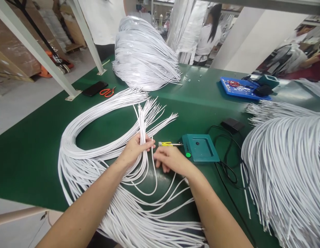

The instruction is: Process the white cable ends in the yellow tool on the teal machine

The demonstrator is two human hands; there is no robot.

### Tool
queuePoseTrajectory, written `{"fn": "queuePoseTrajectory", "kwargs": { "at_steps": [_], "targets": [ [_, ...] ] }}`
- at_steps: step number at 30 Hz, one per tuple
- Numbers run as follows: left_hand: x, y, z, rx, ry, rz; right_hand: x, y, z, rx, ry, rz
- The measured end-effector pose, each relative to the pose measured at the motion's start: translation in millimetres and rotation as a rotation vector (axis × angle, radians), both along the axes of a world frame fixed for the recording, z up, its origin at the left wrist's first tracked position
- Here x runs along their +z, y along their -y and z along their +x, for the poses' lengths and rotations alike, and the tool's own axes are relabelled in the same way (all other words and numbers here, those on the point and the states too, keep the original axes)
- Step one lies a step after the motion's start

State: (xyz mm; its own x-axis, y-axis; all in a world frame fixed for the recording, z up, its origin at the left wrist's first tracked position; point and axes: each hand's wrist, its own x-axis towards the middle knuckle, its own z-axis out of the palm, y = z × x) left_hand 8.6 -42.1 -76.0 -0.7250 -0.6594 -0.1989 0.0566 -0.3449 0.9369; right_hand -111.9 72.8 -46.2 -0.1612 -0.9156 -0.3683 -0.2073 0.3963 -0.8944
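Observation:
My left hand (135, 148) is closed around a bunch of thin white cables (143, 120) whose cut ends fan out above it. The rest of this bundle (72, 137) loops in a big ring to the left and trails toward me. My right hand (170, 160) rests just to the right with fingers curled, pinching one white cable that runs down from it. A small teal box (200, 147) with a green button lies right of this hand. A yellow-handled probe (168, 144) sticks out of the box's left side, just above my fingers.
A green table (33, 155) holds a tall heap of white cables (141, 51) at the back and another heap (286, 165) at the right. Orange scissors (107, 92) and a black phone (94, 88) lie far left. A blue tray (242, 88), a black adapter (232, 124) and people stand beyond.

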Motion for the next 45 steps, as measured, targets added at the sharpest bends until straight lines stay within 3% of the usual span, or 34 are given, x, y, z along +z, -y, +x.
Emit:
{"fn": "queuePoseTrajectory", "kwargs": {
  "at_steps": [2,4,10,18,23,30,36,41,45],
  "targets": [
    [0.0,-3,0,-0.041,0.006,-0.059,2.7,2,-5,-0.22,-0.039,-0.114],
    [0.4,-6,1,-0.098,0.027,-0.108,3.0,5,-8,-0.342,-0.002,-0.2],
    [1.1,-9,2,-0.201,0.085,-0.186,-3.7,8,-1,-0.409,0.081,-0.231],
    [0.0,-9,2,-0.178,0.066,-0.184,-5.9,9,0,-0.445,0.275,-0.274],
    [-0.5,-11,3,-0.194,0.046,-0.205,-4.8,9,0,-0.424,0.458,-0.189],
    [4.9,-17,2,-0.27,0.071,-0.298,-7.0,9,-1,-0.415,0.488,-0.137],
    [3.7,-16,4,-0.257,0.071,-0.304,-9.1,8,-4,-0.352,0.635,-0.134],
    [2.9,-14,4,-0.22,0.037,-0.273,-5.6,7,-5,-0.342,0.623,-0.178],
    [1.3,-13,4,-0.189,-0.014,-0.231,-1.8,7,-4,-0.374,0.472,-0.227]
  ]
}}
